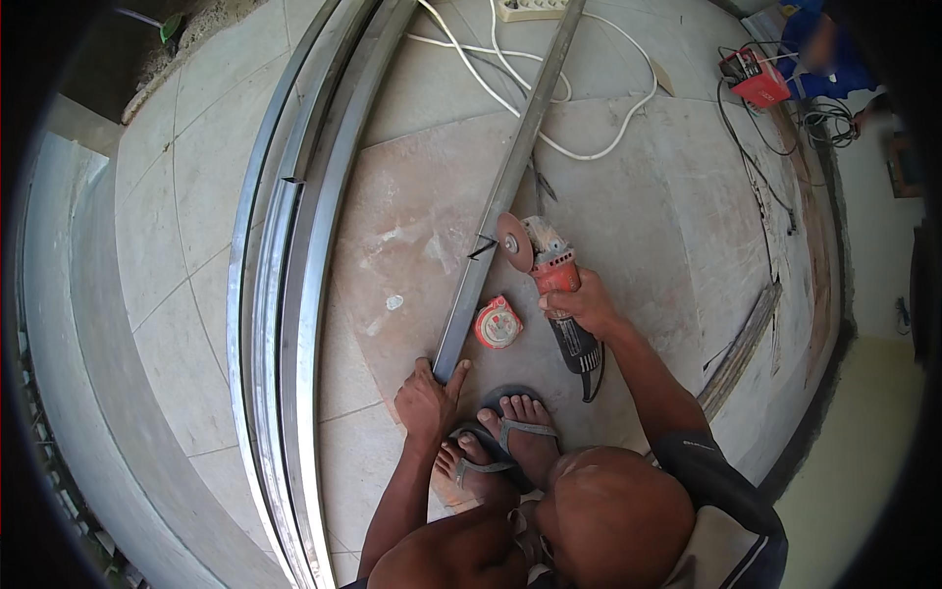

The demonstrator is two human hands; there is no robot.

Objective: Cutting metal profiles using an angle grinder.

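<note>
My left hand (pixel 427 398) is closed on the near end of a long square metal bar (pixel 466 309) that runs diagonally away from me. My right hand (pixel 574 304) grips the red and black angle grinder (pixel 551 265) around its body. The grinder's disc (pixel 515 242) is beside the bar, at a dark V-shaped mark or notch (pixel 481 247); whether it touches is unclear. A red and white tape measure (pixel 498 322) lies right of the bar, between my hands. My sandalled feet (pixel 520 427) are just below it.
Several long metal profiles (pixel 314 294) lie at left beside a concrete step (pixel 78 294). White cables (pixel 613 147) and a power strip (pixel 525 8) are at top. A red machine (pixel 754 79) sits near a person in blue (pixel 824 54). Strips (pixel 741 348) lie along the right.
</note>
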